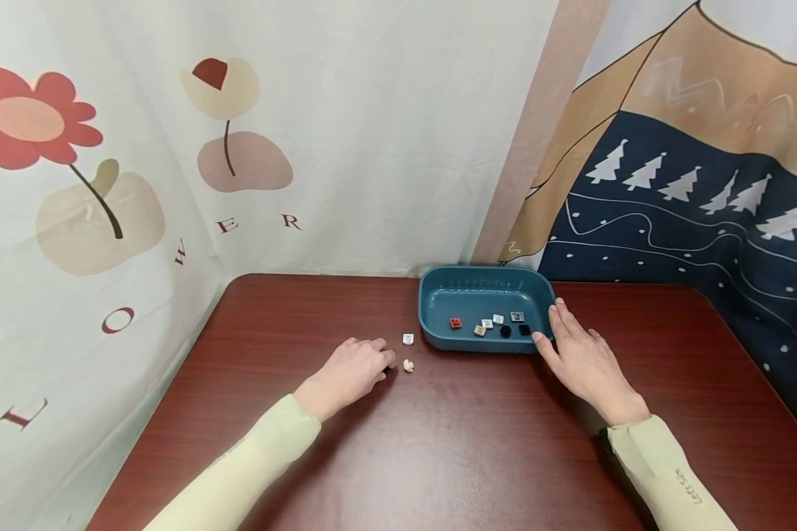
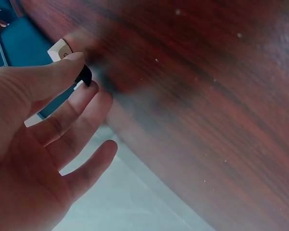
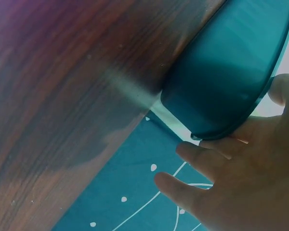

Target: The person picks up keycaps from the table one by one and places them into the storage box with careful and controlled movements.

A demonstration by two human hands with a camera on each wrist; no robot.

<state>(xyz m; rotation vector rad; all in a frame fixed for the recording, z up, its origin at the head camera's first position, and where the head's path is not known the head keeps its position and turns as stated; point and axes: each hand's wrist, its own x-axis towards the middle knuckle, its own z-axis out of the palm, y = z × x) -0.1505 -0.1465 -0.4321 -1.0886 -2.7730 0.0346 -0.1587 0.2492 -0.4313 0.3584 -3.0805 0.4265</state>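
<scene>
My left hand [image 1: 353, 371] is low over the table, its thumb and index finger pinching a small black keycap [image 2: 86, 75]; the other fingers are loosely extended. Just beyond its fingertips lie a white keycap [image 1: 408, 339] and a cream-coloured keycap [image 1: 408, 366] tipped on its side. A blue-green tray [image 1: 485, 344] stands at the back of the table with several keycaps inside, among them a red keycap [image 1: 455, 323] and a black keycap [image 1: 505, 332]. At the tray's right front corner, my right hand [image 1: 587, 369] rests with thumb and straight fingers against the rim.
The dark red-brown wooden table [image 1: 432, 457] has rounded back corners. A pale curtain [image 1: 372, 133] with flower prints hangs behind and to the left, and a navy cloth [image 1: 677, 236] with white trees hangs at the right. The tray's back edge is close to the curtain.
</scene>
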